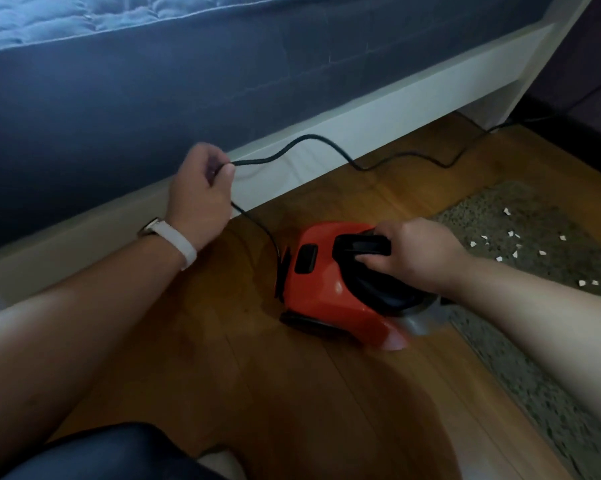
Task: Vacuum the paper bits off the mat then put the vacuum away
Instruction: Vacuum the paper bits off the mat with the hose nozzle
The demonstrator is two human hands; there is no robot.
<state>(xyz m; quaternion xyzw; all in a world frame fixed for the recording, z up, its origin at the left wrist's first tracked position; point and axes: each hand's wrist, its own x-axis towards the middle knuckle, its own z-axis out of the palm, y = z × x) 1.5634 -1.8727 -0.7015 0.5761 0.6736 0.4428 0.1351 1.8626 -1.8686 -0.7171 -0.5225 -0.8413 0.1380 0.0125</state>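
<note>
Wood plank floor, glossy brown. Grey speckled mat lies flat on it at right, its long edge running diagonally. White paper bits are scattered on the mat's far part. Black cord trails over the boards beside the white bed frame, which stands on the floor. Red vacuum sits at the mat's left edge; floor contact unclear.
</note>
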